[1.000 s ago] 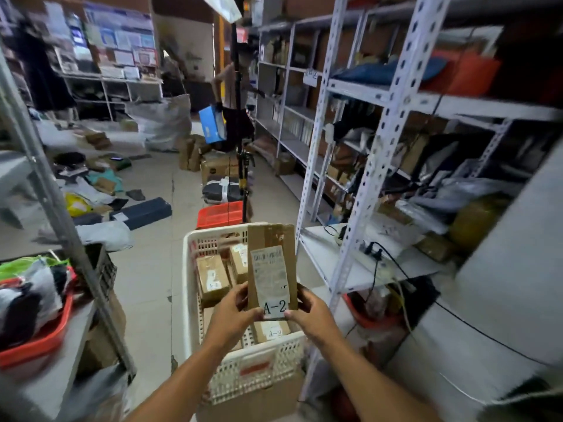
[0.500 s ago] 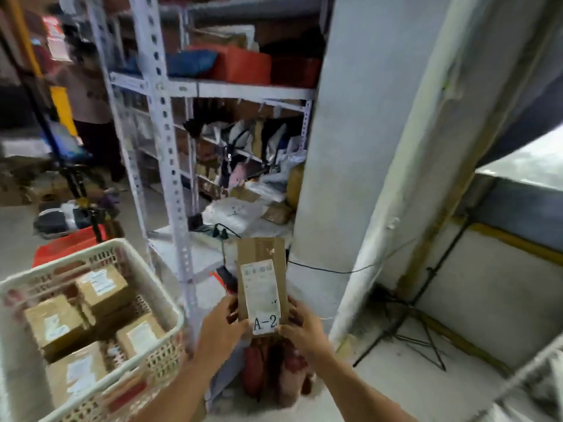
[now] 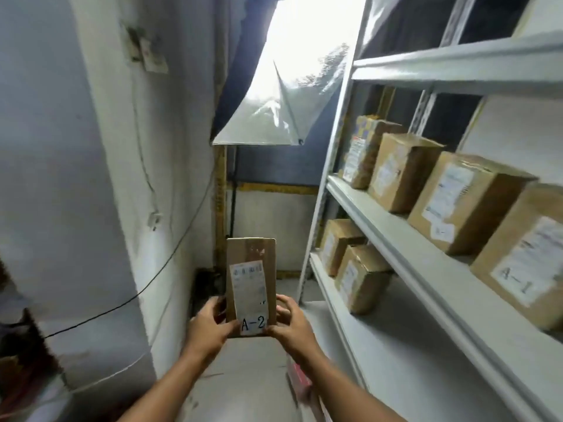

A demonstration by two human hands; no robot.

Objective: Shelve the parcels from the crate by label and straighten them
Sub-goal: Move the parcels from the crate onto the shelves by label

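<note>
Head view: both hands (image 3: pixel 210 325) grip parcel (image 3: pixel 250 275) beside shelved boxes (image 3: pixel 466 202).

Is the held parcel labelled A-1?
No. The parcel, gripped by the left hand and right hand, reads A-2.

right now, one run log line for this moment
phase: carrying to shelf | held: A-2 parcel, upright | left hand: grips | right hand: grips | shelf: A-1 parcel

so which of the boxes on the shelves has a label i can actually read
The nearest box on the upper shelf, at the right edge of the view: its label reads A-1. The other shelved boxes' labels are too blurred to read.
</note>
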